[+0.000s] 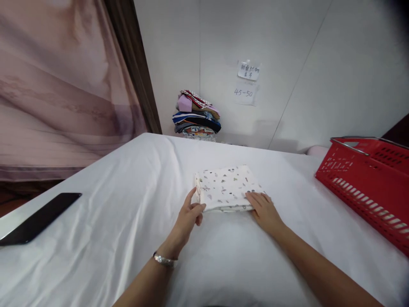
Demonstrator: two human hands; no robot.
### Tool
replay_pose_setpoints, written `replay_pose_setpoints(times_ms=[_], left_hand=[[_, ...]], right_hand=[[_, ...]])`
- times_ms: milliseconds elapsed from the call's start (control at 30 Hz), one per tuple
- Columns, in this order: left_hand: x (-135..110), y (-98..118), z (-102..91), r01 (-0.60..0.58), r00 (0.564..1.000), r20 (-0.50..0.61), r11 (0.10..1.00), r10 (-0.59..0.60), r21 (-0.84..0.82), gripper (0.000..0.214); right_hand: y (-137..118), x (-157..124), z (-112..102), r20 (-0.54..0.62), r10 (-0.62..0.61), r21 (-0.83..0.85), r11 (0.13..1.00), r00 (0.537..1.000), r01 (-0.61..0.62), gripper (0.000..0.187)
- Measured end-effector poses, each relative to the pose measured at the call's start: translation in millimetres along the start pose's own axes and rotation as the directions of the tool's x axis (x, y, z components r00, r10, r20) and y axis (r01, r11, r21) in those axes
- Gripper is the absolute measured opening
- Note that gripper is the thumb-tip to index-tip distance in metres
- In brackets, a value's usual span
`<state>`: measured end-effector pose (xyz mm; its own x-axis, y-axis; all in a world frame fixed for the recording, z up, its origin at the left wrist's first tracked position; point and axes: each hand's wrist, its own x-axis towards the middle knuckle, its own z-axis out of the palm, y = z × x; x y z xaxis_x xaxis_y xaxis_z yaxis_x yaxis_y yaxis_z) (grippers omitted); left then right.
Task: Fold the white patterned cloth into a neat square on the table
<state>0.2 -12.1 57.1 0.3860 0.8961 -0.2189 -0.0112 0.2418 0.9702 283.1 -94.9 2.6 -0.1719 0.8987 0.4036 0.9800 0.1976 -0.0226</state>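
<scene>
A white cloth with small printed motifs (pixel 226 184) lies folded into a flat rectangle on the white-covered table. At its near left corner is my left hand (pixel 189 212), index finger stretched along the left edge and thumb at the corner, the other fingers curled. That hand does not grip the cloth. My right hand (pixel 263 209) rests on the near right corner with its fingers laid flat over the fabric. Layered folds show along the cloth's left and near edges.
A red plastic basket (pixel 367 179) with a metal handle stands on the right. At the left edge lies a dark flat slab (pixel 38 219). Beyond the table's far edge rises a stack of folded fabrics (pixel 196 117) against the wall. A pink curtain (pixel 64 85) hangs at left.
</scene>
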Motion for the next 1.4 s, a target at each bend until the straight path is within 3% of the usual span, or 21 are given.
replay_pose_setpoints(times_ms=[167, 367, 533, 700, 833, 1000, 1100, 1200, 1300, 1400], left_hand=[[1.5, 14.1, 1.2, -0.051, 0.998, 0.031, 0.998, 0.05, 0.033, 0.073], [11.8, 33.8, 5.1, -0.008, 0.999, 0.051, 0.999, 0.011, -0.047, 0.067], [19.3, 61.4, 19.9, 0.02, 0.996, 0.093, 0.998, -0.014, -0.059, 0.066], [23.5, 81.7, 26.2, -0.011, 0.995, 0.099, 0.999, 0.014, -0.037, 0.063], [21.0, 98.7, 16.1, -0.05, 0.994, 0.099, 0.998, 0.046, 0.039, 0.057], [2.6, 131.1, -5.2, -0.032, 0.994, 0.103, 0.995, 0.022, 0.095, 0.04], [-13.4, 144.3, -16.5, 0.035, 0.985, 0.167, 0.995, -0.05, 0.089, 0.026], [-20.5, 144.3, -28.0, 0.133, 0.958, 0.252, 0.991, -0.137, 0.033, 0.029], [-4.3, 130.7, -38.9, 0.22, 0.932, 0.302, 0.975, -0.201, -0.028, 0.039], [36.9, 106.2, -42.4, 0.312, 0.89, 0.348, 0.95, -0.293, 0.004, 0.027]], right_hand=[[15.2, -2.1, -2.3, 0.032, -0.004, -0.017, 1.0, 0.999, 0.004, 0.062], [10.3, -6.9, -7.6, 0.038, 0.016, 0.0, 1.0, 0.999, -0.016, 0.059], [0.5, -4.5, 0.2, -0.051, 0.16, -0.013, 0.987, 0.986, -0.161, 0.058], [16.6, -0.1, -0.6, -0.113, 0.147, -0.056, 0.987, 0.983, -0.154, 0.061], [36.8, 1.1, -37.1, -0.214, 0.134, 0.006, 0.991, 0.968, -0.136, 0.052], [39.6, 8.7, -123.0, -0.302, 0.188, 0.265, 0.958, 0.935, -0.107, 0.046], [33.4, 13.3, -162.2, -0.28, 0.352, 0.497, 0.849, 0.893, -0.179, 0.047], [33.6, 19.2, -171.1, -0.17, 0.491, 0.734, 0.641, 0.854, -0.222, 0.055], [45.7, 31.6, -143.7, 0.005, 0.567, 0.863, 0.413, 0.824, -0.29, 0.062], [62.8, 48.0, -90.0, 0.259, 0.577, 0.884, 0.181, 0.775, -0.431, 0.064]])
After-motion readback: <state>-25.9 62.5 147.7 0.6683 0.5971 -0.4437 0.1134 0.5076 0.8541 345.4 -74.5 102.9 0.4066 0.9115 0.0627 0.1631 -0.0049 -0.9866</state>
